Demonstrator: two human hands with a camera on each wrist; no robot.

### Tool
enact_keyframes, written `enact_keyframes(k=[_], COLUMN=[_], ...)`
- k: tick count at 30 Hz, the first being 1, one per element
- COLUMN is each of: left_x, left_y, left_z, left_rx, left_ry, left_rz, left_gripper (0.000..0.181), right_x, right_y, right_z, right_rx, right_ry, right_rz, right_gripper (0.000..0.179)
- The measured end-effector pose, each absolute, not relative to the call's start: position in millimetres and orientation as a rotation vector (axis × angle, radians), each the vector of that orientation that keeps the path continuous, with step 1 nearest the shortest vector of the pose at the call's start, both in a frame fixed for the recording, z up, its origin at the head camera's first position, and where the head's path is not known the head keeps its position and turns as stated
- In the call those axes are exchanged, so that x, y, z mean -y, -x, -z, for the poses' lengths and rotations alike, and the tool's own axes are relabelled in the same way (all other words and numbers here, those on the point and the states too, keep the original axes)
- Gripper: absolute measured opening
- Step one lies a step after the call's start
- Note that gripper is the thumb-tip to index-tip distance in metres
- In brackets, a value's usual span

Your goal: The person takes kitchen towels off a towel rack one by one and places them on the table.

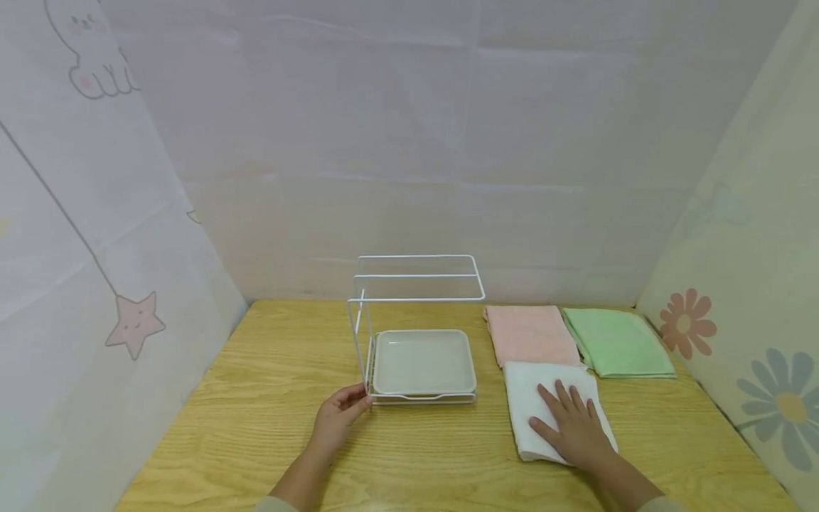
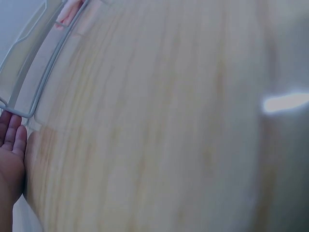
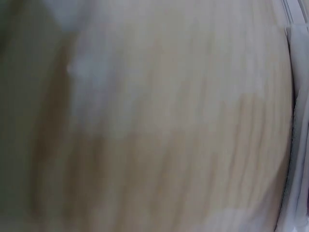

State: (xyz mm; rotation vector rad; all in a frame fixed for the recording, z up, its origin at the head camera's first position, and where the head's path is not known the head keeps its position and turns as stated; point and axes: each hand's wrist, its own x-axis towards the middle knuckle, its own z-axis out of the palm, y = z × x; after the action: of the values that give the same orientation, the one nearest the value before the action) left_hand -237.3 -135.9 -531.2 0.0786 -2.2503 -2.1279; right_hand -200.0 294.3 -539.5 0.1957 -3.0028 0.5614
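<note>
A white wire rack (image 1: 419, 299) stands on the table with a shallow off-white tray (image 1: 425, 361) in its base. At the rack's front left corner, my left hand (image 1: 335, 419) holds the wire between thumb and fingers. The left wrist view shows that hand's fingers (image 2: 14, 133) at the corner of the rack (image 2: 36, 92). My right hand (image 1: 574, 432) lies flat with spread fingers on a folded white towel (image 1: 526, 398). Only the towel's edge (image 3: 297, 159) shows in the right wrist view, and the right hand is out of that frame.
Behind the white towel lie a folded pink towel (image 1: 532, 334) and a folded green towel (image 1: 617, 343). The wooden table (image 1: 256, 398) is bounded by printed cloth walls (image 1: 384, 142) at the back and both sides.
</note>
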Motion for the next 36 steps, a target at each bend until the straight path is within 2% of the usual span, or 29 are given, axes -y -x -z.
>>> enact_keyframes(k=[13,25,31,36], left_x=[135.9,140.6,147.1,168.6], left_y=[237.9,237.4,243.6,260.6], left_z=[530.6,531.8,524.1,499.8], left_rx=[2.266,2.274,2.327,2.606], left_ry=[-0.074,-0.068,-0.084,-0.059], left_rz=[2.121,2.143,2.164,1.831], left_gripper=[0.037,0.043,0.044,0.045], right_x=[-302.1,-296.1,-293.6,-290.8], right_y=[203.5,203.9,218.6,243.8], right_z=[538.8,523.7,502.7,490.7], right_rx=[2.96,2.983,2.976,2.928], right_ry=[-0.289,-0.236,-0.213,-0.231], right_rz=[-0.547,-0.607,-0.652,-0.641], right_gripper=[0.069,0.07,0.072,0.074])
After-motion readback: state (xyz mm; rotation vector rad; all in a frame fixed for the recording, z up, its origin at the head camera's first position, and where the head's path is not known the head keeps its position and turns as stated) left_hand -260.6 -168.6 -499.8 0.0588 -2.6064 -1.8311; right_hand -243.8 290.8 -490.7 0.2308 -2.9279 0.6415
